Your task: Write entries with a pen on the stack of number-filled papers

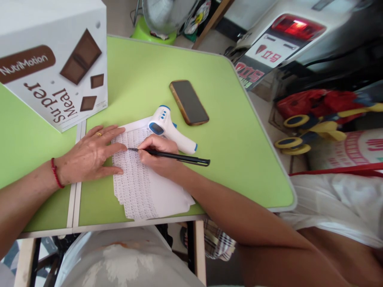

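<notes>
A black pen [179, 156] is gripped in my right hand [160, 153], its tip down on a sheet of paper [140, 199] covered with rows of small handwriting. Several sheets lie stacked under it, their edges slightly fanned. My left hand [89, 153] rests flat with fingers spread, the fingertips on the left edge of the paper near the pen tip. Just beyond my right hand, a white and blue infrared thermometer [172, 131] lies over the top of the sheets. The right part of the paper is blank.
A large white box [54, 67] printed with chocolate pieces stands on the green folding table [239, 159] at the left. A phone [189, 102] lies beyond the thermometer. Past the table's far side are a fan [167, 14] and a white scooter [287, 36] with a red tail light.
</notes>
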### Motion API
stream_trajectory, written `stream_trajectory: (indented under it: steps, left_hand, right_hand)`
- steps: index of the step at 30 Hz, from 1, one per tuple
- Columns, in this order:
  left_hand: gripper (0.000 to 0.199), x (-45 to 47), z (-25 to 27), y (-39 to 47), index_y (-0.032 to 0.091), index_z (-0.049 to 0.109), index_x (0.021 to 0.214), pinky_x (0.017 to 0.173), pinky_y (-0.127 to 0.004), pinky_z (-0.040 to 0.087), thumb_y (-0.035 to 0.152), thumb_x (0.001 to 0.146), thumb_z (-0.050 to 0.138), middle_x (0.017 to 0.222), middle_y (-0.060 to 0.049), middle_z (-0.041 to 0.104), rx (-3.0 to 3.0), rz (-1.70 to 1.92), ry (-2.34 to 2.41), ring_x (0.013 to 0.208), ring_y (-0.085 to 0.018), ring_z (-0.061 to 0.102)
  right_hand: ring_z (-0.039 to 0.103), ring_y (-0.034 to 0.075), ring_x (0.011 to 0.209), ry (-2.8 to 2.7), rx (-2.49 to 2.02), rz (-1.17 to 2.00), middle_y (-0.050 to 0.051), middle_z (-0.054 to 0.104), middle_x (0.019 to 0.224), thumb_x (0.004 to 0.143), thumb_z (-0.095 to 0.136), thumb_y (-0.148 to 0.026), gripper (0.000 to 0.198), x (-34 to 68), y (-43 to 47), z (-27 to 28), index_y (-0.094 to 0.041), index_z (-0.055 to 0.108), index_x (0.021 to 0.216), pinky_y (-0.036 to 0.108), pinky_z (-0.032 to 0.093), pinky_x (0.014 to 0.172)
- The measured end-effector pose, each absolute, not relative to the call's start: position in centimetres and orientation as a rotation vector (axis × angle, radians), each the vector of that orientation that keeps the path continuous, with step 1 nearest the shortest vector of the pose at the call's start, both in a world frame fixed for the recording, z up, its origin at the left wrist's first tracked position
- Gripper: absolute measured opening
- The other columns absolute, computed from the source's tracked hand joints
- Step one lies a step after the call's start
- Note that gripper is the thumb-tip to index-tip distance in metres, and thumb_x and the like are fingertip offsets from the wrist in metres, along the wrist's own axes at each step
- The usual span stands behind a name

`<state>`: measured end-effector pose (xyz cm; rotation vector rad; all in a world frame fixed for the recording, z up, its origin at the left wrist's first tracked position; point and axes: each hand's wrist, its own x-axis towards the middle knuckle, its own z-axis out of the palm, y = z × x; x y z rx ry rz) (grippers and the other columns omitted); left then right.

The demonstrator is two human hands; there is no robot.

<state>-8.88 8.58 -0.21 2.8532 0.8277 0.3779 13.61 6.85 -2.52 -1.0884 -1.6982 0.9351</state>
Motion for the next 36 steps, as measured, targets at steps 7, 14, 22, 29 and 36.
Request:
stream_trajectory:
  steps: [7, 14, 22, 29, 36]
  left_hand:
    - [0.039, -8.89, -0.07, 8.54, 0.015, 0.061, 0.115, 0.11, -0.054, 0.036, 0.046, 0.091, 0.06, 0.145, -0.022, 0.044, 2.858, 0.376, 0.835, 0.135, -0.036, 0.043]
    - [0.04, -8.88, -0.18, 8.61, 0.014, 0.062, 0.113, 0.109, -0.055, 0.036, 0.047, 0.091, 0.059, 0.144, -0.023, 0.045, 2.864, 0.404, 0.812, 0.134, -0.038, 0.043]
    - [0.039, -8.98, -0.24, 8.63, 0.014, 0.061, 0.114, 0.108, -0.055, 0.037, 0.047, 0.092, 0.057, 0.143, -0.023, 0.045, 2.879, 0.411, 0.805, 0.133, -0.037, 0.044]
    - [0.04, -8.94, -0.16, 8.6, 0.013, 0.062, 0.115, 0.108, -0.056, 0.037, 0.046, 0.092, 0.057, 0.143, -0.024, 0.045, 2.875, 0.417, 0.795, 0.133, -0.038, 0.044]
    - [0.039, -8.95, -0.14, 8.57, 0.014, 0.062, 0.115, 0.109, -0.054, 0.037, 0.046, 0.091, 0.059, 0.143, -0.023, 0.045, 2.87, 0.406, 0.816, 0.134, -0.036, 0.044]
  right_hand:
    - [0.045, 0.007, 0.047, -1.641, -1.148, 0.917, -0.005, 0.057, 0.053, 0.069, 0.059, -0.019, 0.007, 13.44, 6.9, -2.4, -0.019, 0.059, 0.062, 0.021, 0.037, 0.045]
    - [0.045, 0.007, 0.048, -1.67, -1.134, 0.921, -0.005, 0.057, 0.054, 0.068, 0.058, -0.019, 0.007, 13.5, 6.93, -2.42, -0.02, 0.058, 0.062, 0.022, 0.037, 0.046]
    - [0.047, 0.007, 0.048, -1.657, -1.141, 0.911, -0.004, 0.058, 0.054, 0.068, 0.057, -0.017, 0.006, 13.56, 6.98, -2.3, -0.019, 0.059, 0.061, 0.021, 0.038, 0.046]
    - [0.045, 0.007, 0.047, -1.637, -1.147, 0.928, -0.005, 0.056, 0.053, 0.067, 0.057, -0.019, 0.007, 13.46, 6.99, -2.25, -0.019, 0.057, 0.061, 0.021, 0.038, 0.045]
    - [0.045, 0.007, 0.047, -1.635, -1.179, 0.914, -0.005, 0.055, 0.052, 0.067, 0.057, -0.02, 0.006, 13.45, 6.96, -2.2, -0.02, 0.057, 0.06, 0.022, 0.037, 0.045]
